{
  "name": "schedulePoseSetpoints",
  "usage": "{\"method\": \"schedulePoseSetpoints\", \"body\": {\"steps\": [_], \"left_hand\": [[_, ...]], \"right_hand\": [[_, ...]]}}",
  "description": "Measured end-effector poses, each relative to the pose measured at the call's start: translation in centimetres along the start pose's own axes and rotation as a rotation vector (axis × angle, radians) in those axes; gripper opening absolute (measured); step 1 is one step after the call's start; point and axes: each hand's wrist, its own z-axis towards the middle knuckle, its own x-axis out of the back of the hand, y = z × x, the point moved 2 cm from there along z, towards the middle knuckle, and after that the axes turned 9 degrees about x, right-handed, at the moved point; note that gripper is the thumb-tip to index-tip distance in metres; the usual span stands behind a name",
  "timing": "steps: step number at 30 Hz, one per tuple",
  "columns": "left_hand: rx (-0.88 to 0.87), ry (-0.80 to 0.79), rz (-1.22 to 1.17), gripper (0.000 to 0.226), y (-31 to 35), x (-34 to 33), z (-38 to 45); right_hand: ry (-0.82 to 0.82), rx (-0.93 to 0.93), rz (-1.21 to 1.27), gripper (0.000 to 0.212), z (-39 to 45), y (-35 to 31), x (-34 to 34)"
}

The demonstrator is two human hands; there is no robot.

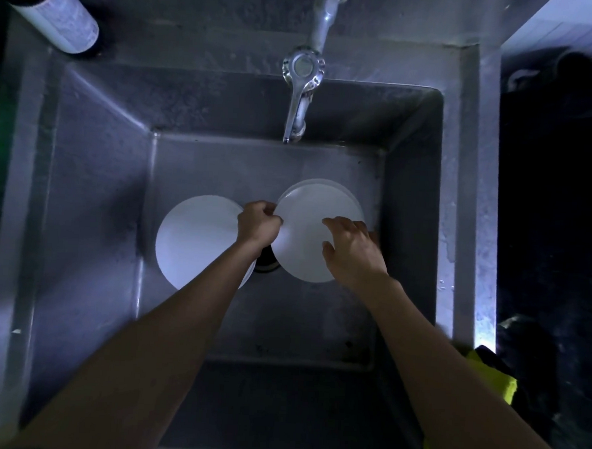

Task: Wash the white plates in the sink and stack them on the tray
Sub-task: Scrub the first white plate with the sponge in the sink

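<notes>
Head view: in the sink (95,165), 1 plate (197,239) lies at the left. The left hand (257,226) is curled on the rim of the right plate (307,235), which the right hand (351,251) touches with relaxed fingers. Washing seems just begun; the tap (299,97) likely needs opening. No tray is seen; plates beneath are hard to count.
</notes>
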Motion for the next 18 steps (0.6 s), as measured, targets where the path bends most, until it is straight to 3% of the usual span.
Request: {"method": "schedulePoseSetpoints", "body": {"steps": [5, 11, 18], "left_hand": [[0.066, -0.041, 0.007, 0.034, -0.9, -0.5, -0.3], [0.129, -0.144, -0.085, 0.016, -1.9, -0.8, -2.2], [0.174, -0.304, -0.215, 0.042, -2.5, -0.2, -5.7]], "right_hand": [[0.026, -0.005, 0.022, 0.05, -1.1, 0.1, 0.0], [0.063, -0.003, 0.019, 0.049, -2.5, -0.2, 0.5], [0.124, -0.01, 0.004, 0.046, -5.5, -1.0, 1.1]]}}
